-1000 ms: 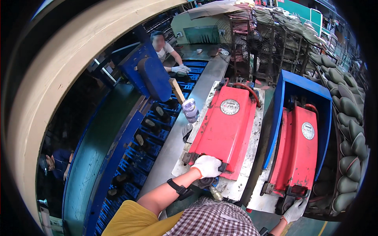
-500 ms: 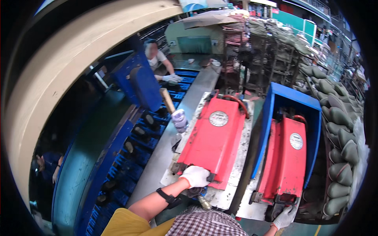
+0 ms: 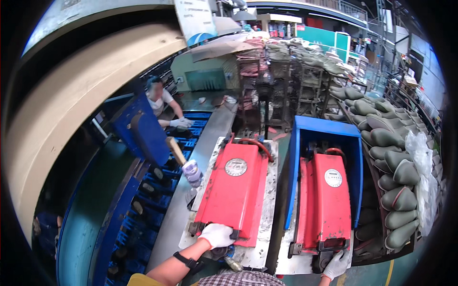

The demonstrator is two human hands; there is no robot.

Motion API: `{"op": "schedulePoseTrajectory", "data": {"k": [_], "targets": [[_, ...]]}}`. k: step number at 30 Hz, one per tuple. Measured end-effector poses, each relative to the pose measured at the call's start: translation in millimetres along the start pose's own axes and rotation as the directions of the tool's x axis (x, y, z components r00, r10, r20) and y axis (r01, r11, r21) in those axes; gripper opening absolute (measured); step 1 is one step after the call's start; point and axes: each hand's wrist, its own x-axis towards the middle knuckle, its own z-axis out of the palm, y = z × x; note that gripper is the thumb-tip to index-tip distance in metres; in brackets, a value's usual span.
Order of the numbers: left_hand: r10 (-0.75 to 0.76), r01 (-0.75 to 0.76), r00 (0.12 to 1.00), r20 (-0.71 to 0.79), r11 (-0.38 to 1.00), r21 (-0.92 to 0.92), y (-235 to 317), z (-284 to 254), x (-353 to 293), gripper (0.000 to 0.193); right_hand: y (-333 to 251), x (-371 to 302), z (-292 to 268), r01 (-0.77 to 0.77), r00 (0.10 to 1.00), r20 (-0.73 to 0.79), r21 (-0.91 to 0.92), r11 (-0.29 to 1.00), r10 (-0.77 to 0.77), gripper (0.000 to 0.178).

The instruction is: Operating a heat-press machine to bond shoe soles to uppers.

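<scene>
In a white glove, my left hand [image 3: 217, 236] is closed over the dark front handle of the left red machine [image 3: 234, 190]. This machine has a round pale label and lies on a white, stained board [image 3: 257, 243]. My right hand [image 3: 337, 264], also gloved in white, is at the dark front handle [image 3: 333, 244] of the right red machine [image 3: 330, 209]. Its fingers curl at the handle, partly hidden by it. A blue open-fronted hood [image 3: 325, 125] surrounds this second machine. Near my left hand lies a small metal fitting [image 3: 233, 263].
A wooden-handled mallet [image 3: 183, 162] with a wrapped head rests left of the left machine. Blue conveyor racks [image 3: 143, 209] run along the left, where a gloved co-worker [image 3: 160, 100] works. Grey-green boot shapes [image 3: 400, 167] fill a rack at right, beside clear plastic [image 3: 422, 176].
The view has swung, so the machines and racks now sit further left and lower in the picture. Both my hands stay at the same two machine fronts.
</scene>
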Motion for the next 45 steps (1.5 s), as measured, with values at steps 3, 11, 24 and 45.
{"op": "schedulePoseTrajectory", "data": {"k": [3, 11, 24, 45], "targets": [[-0.026, 0.027, 0.999, 0.040, 1.000, -0.014, 3.2, -0.7, -5.4, 0.041, 2.8, 4.6, -6.2, 0.061, 0.997, 0.049, 0.024, 0.998, -0.063, 0.032], [-0.032, 0.033, 0.999, 0.033, 0.999, -0.042, 5.2, -10.0, -3.1, 0.031, -76.2, -1.3, -67.3, 0.280, 0.938, -0.198, -0.057, 0.958, -0.286, 0.029], [-0.006, 0.006, 1.000, 0.000, 1.000, -0.023, 3.4, 1.9, -2.7, 0.032, -12.0, 6.7, -14.8, 0.053, 0.998, 0.021, 0.144, 0.988, -0.057, 0.040], [-0.018, 0.017, 0.999, 0.027, 1.000, 0.017, 9.0, -6.4, 0.0, 0.041, 16.3, 2.8, 6.5, 0.023, 1.000, -0.003, -0.004, 1.000, -0.023, 0.035]]}}
